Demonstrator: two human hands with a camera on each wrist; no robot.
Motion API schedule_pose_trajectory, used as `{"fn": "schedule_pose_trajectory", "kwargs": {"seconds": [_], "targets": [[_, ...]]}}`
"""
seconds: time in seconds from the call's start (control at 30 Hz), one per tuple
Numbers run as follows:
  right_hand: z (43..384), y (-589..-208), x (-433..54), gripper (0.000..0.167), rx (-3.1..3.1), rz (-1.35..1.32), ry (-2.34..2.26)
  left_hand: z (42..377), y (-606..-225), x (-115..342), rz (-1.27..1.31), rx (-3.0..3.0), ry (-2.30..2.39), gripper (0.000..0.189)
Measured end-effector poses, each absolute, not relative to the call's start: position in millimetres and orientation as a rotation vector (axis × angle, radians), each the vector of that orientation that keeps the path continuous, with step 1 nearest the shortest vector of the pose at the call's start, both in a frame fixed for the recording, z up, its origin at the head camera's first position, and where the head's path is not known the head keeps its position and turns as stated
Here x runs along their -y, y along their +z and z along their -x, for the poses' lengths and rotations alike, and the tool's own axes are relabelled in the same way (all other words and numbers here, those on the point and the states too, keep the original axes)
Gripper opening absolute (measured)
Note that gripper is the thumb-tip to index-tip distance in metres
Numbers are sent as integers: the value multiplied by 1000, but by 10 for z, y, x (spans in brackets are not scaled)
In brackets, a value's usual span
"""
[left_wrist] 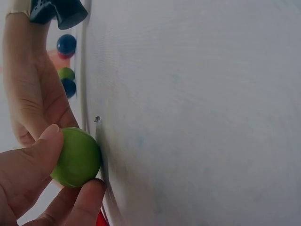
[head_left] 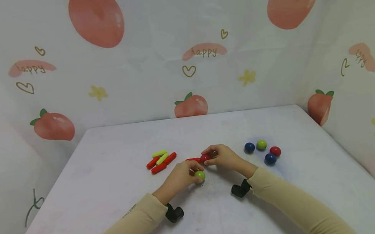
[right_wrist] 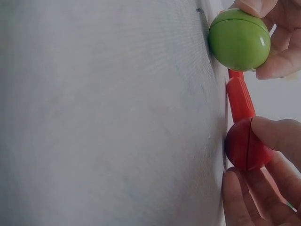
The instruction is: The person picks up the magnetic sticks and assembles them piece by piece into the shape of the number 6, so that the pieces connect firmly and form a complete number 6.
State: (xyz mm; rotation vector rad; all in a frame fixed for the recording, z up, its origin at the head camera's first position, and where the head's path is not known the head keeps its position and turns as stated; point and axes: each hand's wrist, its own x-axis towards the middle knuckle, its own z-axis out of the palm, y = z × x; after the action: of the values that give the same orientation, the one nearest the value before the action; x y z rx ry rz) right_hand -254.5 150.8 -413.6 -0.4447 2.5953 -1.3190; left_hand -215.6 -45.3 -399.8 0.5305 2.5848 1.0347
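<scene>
My left hand (head_left: pixel 180 175) pinches a glossy green ball (head_left: pixel 199 176) between thumb and fingers, low over the white table. Just beyond and to the right, my right hand (head_left: pixel 226 156) holds a dark red ball (head_left: pixel 205 159), its thumb (right_wrist: pixel 277 136) on one side and fingers on the other. A seam line runs around the red ball in the right wrist view. Behind the two balls lies a red stick-like piece (right_wrist: pixel 241 100), partly hidden by the red ball and the hands.
Left of the hands lie several short sticks, among them a red stick (head_left: pixel 159 168) and a yellow stick (head_left: pixel 159 153). To the right sit two blue balls (head_left: pixel 270 159), another green ball (head_left: pixel 261 145) and another red ball (head_left: pixel 275 151). A printed cloth (head_left: pixel 154 70) hangs behind the table (head_left: pixel 200 227).
</scene>
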Motion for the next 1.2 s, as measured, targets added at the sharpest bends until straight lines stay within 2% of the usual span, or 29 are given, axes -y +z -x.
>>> {"fn": "schedule_pose_trajectory", "kwargs": {"seconds": [0.4,0.63,1.2], "targets": [[2564,-4159,-1488,33,-2584,385,-1316,2202,-3887,609,-411,-2637,1148,23],[2560,-4149,-1485,33,-2590,347,-1287,2285,-3824,752,-245,-2680,1216,26],[2581,-4159,-1524,31,-2577,354,-1290,2430,-3971,850,-114,-2736,1119,28]]}}
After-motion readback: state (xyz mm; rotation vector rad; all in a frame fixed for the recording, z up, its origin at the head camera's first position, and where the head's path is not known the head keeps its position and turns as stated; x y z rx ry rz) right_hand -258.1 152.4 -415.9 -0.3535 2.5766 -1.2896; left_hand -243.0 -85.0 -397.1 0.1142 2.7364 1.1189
